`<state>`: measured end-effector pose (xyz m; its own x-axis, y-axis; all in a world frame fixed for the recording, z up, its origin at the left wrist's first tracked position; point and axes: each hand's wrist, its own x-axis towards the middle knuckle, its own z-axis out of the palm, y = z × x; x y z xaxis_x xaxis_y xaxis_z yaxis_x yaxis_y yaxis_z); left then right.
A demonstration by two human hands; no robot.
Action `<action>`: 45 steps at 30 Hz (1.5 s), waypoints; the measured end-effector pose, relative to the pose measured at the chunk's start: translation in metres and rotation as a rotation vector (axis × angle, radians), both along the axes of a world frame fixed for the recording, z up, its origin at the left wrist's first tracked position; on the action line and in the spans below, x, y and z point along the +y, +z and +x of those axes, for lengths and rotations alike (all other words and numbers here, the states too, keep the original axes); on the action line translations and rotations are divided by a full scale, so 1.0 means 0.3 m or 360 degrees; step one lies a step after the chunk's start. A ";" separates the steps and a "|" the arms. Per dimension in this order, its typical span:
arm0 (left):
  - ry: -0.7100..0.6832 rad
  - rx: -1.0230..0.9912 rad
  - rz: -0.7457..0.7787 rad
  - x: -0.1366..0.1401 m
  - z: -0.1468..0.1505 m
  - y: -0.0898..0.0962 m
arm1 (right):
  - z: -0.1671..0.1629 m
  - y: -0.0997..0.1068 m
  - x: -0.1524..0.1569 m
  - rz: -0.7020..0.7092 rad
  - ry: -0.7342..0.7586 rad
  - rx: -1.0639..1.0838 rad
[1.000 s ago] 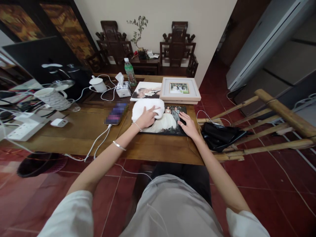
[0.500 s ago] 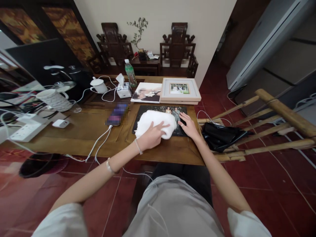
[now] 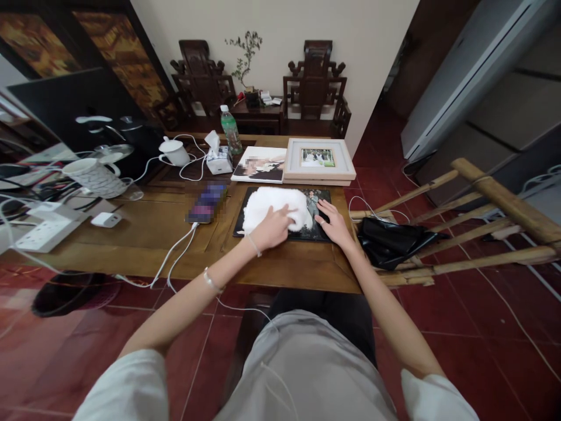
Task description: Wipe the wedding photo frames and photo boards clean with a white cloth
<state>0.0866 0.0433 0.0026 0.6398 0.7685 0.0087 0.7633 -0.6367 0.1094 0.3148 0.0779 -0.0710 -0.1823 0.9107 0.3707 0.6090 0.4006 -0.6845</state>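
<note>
A dark photo panel (image 3: 316, 233) with people pictured on it lies flat on the wooden table (image 3: 302, 266) in front of me. A fluffy white cloth (image 3: 272, 203) covers most of its left and middle. My left hand (image 3: 274, 228) presses on the cloth's near side, with the index finger stretched out and the other fingers bent into the fabric. My right hand (image 3: 333, 223) rests flat on the panel's right edge, fingers spread and holding nothing.
Behind the panel lie a white-framed picture (image 3: 344, 161) and a photo print (image 3: 265, 164). To the left are a phone (image 3: 207, 204) on a charging cable, a tissue box (image 3: 219, 161), a bottle (image 3: 231, 130), mugs and a power strip (image 3: 46, 231). A bamboo rack (image 3: 473, 257) stands right.
My left hand has slid the white cloth a little away from me over the panel, covering more of its upper part. My right hand stays in place on the panel.
</note>
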 end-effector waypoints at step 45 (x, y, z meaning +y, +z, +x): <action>0.0139 0.0030 -0.0084 0.243 -0.006 0.030 | 0.006 -0.005 0.001 0.0028 0.0001 -0.0004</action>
<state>0.0850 0.1163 0.0117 0.5699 0.8205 -0.0449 0.8180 -0.5613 0.1261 0.3166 0.0781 -0.0724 -0.1842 0.9038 0.3864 0.6105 0.4133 -0.6756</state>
